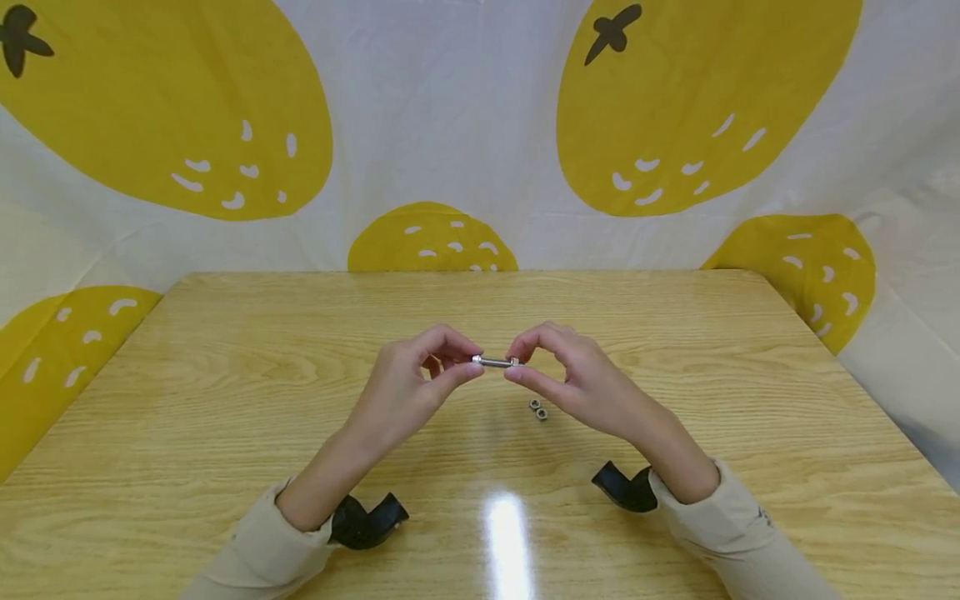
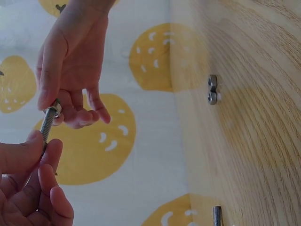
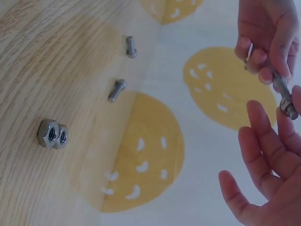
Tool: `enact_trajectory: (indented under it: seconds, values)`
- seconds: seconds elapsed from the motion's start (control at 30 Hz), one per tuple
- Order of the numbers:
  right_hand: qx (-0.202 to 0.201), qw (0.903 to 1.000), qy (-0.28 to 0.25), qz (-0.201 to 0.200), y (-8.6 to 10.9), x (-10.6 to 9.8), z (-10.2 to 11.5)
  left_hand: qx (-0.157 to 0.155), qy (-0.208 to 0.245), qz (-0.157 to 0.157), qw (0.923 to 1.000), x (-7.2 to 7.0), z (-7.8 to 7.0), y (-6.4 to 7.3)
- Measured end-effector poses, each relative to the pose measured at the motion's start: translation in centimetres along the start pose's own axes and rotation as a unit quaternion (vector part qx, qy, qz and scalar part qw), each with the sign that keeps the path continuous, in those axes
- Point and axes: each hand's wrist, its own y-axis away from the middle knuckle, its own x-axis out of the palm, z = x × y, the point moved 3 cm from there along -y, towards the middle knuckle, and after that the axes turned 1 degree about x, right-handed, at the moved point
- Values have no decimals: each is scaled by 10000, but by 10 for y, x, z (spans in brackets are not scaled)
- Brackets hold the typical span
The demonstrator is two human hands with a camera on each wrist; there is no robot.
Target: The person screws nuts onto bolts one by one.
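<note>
A steel bolt is held level above the table between both hands. My left hand pinches its head end between thumb and index finger. At the opposite end, a hex nut sits on the thread, and my right hand pinches it with thumb and forefinger. In the right wrist view the bolt's tip pokes out past this nut. A thin shiny metal piece shows at the left hand's curled fingers; its kind cannot be made out.
Two loose hex nuts lie touching on the wooden table, below the right hand. Two more bolts lie apart on the tabletop in the right wrist view. A fruit-patterned cloth hangs behind the table.
</note>
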Motion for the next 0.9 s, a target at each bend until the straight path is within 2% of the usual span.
enact_trajectory:
  seconds: [0.2, 0.57, 0.9]
  values:
    - [427, 9987, -101, 274, -2, 4, -2, -31, -6, 2, 10000, 1, -1, 0]
    - [453, 9988, -90, 148, -3, 7, -3, 34, -74, -39, 10000, 1, -1, 1]
    - [-362, 9988, 50, -314, -2, 3, 5, 17, -101, -87, 9999, 1, 0, 1]
